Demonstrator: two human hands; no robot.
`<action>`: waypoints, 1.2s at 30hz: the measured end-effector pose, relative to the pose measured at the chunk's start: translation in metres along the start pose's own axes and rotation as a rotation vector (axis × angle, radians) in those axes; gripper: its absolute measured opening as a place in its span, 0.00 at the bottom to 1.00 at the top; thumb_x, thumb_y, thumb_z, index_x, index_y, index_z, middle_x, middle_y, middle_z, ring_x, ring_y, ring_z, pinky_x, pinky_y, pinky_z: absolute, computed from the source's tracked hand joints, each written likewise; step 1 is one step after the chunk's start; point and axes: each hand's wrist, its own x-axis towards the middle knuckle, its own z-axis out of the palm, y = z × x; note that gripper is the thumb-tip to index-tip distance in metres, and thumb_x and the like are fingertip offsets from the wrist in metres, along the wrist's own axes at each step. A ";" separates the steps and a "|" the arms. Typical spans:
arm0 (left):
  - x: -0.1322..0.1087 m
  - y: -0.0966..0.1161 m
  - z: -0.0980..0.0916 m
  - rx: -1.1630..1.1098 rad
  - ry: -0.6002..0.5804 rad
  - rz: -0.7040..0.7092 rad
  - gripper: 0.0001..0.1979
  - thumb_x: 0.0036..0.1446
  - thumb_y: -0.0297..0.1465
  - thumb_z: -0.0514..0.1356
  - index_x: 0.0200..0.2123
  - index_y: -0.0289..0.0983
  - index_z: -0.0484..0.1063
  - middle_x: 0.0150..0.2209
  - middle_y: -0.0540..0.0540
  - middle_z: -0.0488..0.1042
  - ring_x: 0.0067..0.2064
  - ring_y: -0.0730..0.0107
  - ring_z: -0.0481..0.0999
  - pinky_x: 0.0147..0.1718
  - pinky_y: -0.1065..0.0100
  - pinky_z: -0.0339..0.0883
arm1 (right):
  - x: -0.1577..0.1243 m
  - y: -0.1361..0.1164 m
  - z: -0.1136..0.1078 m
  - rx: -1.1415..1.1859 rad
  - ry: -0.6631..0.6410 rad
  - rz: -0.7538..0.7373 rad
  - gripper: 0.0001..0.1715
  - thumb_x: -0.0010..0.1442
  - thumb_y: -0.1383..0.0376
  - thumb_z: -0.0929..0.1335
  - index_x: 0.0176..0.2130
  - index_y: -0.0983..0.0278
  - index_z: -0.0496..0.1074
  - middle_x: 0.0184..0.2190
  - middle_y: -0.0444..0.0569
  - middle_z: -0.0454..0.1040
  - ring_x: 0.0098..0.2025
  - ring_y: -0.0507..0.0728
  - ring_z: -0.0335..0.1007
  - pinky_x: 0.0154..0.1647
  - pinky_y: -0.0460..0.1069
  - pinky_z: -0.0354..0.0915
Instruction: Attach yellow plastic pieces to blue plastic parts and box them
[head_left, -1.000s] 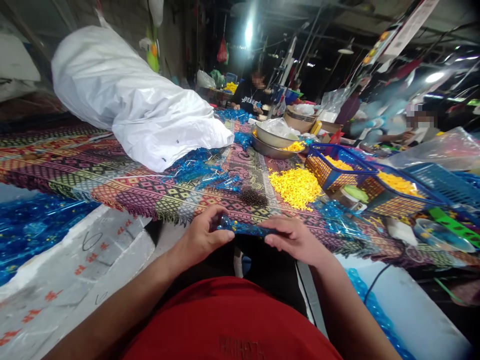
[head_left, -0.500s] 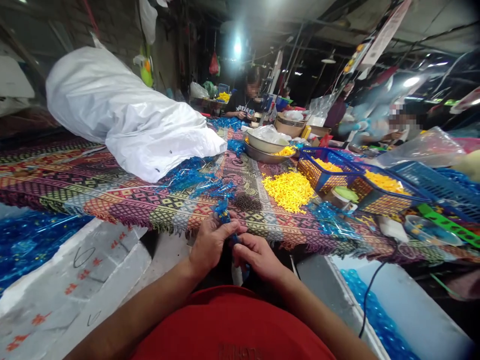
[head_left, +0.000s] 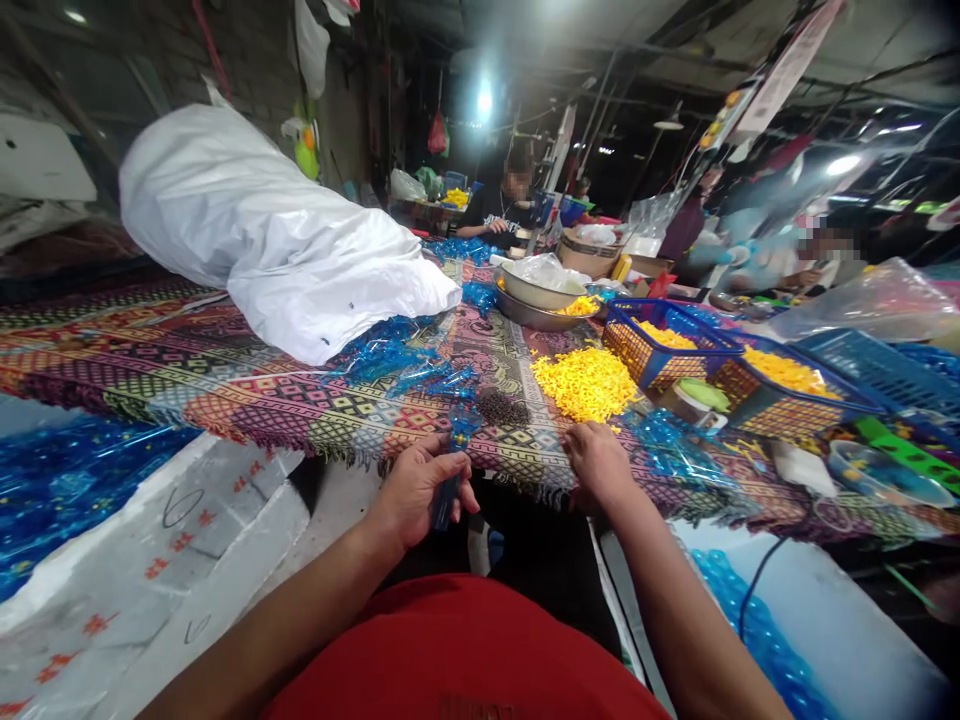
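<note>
My left hand [head_left: 427,490] is closed around a translucent blue plastic piece [head_left: 445,500], held upright at the table's near edge. Small yellow parts show near the piece's clear, flared top. My right hand [head_left: 600,465] is at the near edge of a heap of small yellow plastic parts [head_left: 585,385]. Its fingers are bunched and bent downward; whatever they pinch is hidden from me. Between the hands, slightly farther back, lies a small pile of dark little parts [head_left: 502,408]. Blue plastic pieces [head_left: 420,370] are scattered on the patterned cloth [head_left: 300,405] behind my left hand.
A big white sack [head_left: 285,220] lies at the left. Metal bowls [head_left: 544,300] and blue baskets [head_left: 667,340] of yellow parts stand behind and right. White foam boxes [head_left: 217,530] flank my lap below the table edge. Across the table sits another person [head_left: 499,215].
My right hand has left the blue plastic piece and moved right to the yellow heap. My left hand still holds the piece, slightly lower. The view has shifted a little.
</note>
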 end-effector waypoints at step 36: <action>-0.009 -0.008 -0.002 0.386 0.004 0.090 0.21 0.59 0.46 0.44 0.27 0.36 0.63 0.12 0.54 0.64 0.10 0.76 0.60 0.08 0.76 0.47 | -0.020 -0.147 -0.022 0.694 0.107 -0.430 0.09 0.59 0.68 0.63 0.27 0.62 0.67 0.21 0.43 0.67 0.26 0.51 0.64 0.27 0.46 0.60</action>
